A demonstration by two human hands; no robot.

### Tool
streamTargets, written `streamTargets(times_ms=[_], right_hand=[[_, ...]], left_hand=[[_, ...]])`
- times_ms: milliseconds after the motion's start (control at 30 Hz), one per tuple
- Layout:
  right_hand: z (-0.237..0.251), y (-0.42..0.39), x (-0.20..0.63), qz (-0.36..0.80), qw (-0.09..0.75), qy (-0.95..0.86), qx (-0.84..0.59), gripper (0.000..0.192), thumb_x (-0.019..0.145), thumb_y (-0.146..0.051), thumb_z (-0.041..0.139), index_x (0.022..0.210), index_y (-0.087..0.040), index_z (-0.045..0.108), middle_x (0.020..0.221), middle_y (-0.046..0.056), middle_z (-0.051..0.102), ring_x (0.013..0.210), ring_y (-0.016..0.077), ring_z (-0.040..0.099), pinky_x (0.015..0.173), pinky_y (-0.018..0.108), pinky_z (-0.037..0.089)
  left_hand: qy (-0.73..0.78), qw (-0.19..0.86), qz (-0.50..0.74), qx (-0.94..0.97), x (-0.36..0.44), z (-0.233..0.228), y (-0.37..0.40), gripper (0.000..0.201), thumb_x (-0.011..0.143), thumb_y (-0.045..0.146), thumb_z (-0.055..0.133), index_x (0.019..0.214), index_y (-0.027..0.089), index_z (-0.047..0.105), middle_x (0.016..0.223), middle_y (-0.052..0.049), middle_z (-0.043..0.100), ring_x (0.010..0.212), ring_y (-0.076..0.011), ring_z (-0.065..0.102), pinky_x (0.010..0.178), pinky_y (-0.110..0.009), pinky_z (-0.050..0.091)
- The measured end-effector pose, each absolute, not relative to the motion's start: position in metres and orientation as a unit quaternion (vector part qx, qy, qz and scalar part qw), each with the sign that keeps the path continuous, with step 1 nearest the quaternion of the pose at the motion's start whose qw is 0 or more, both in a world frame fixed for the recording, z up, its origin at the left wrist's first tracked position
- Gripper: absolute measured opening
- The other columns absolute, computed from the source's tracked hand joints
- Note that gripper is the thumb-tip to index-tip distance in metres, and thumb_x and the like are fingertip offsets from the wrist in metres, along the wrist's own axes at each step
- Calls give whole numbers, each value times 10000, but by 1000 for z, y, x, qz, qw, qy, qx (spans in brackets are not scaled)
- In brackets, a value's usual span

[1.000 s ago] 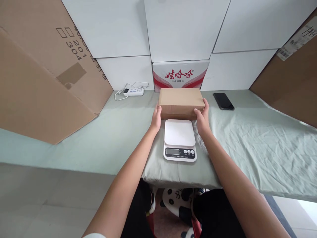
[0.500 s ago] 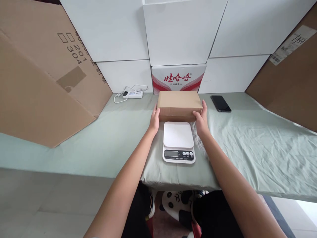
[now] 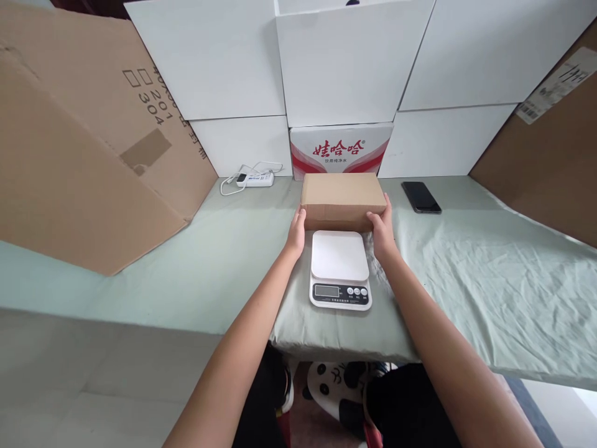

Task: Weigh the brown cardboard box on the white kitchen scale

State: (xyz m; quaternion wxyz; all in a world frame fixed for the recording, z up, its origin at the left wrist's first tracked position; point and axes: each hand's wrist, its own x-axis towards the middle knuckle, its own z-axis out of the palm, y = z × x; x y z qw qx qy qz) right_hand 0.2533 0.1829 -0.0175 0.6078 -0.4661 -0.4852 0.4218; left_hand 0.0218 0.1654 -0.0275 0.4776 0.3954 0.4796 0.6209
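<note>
A closed brown cardboard box (image 3: 342, 193) is between my two hands, just behind the scale. My left hand (image 3: 296, 231) presses on its left end, thumb at the front corner. At the right end my right hand (image 3: 382, 230) grips it, thumb on the front face and fingers round the side. The white kitchen scale (image 3: 339, 258) lies in front of the box, nearest the table edge, its plate bare and its display looking blank. Whether the box rests on the cloth cannot be made out.
Behind stand white boxes (image 3: 336, 68) and a carton with red lettering (image 3: 342, 149). A black phone (image 3: 421, 197) lies to the right, a white power strip with cable (image 3: 255, 180) to the left. Large cardboard panels (image 3: 93, 149) flank the green-clothed table (image 3: 186, 267).
The whole view has shifted slightly to the right in the picture. Both hands keep their hold on the box, which stays behind the scale.
</note>
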Motion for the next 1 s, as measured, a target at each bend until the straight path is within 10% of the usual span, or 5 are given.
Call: streamTargets(times_ms=[1000], right_hand=[[14,51,252,356,619,-525,-463,982,911,-513,692,1772,-338,255,1905,56,265,1804,333,218,1507,604,143]], left_hand=[[450,406,657,448,29,0,25,719,1008,756,599,1536,270,562,1768,-147,534,1708,-344,440,1400,-487,381]])
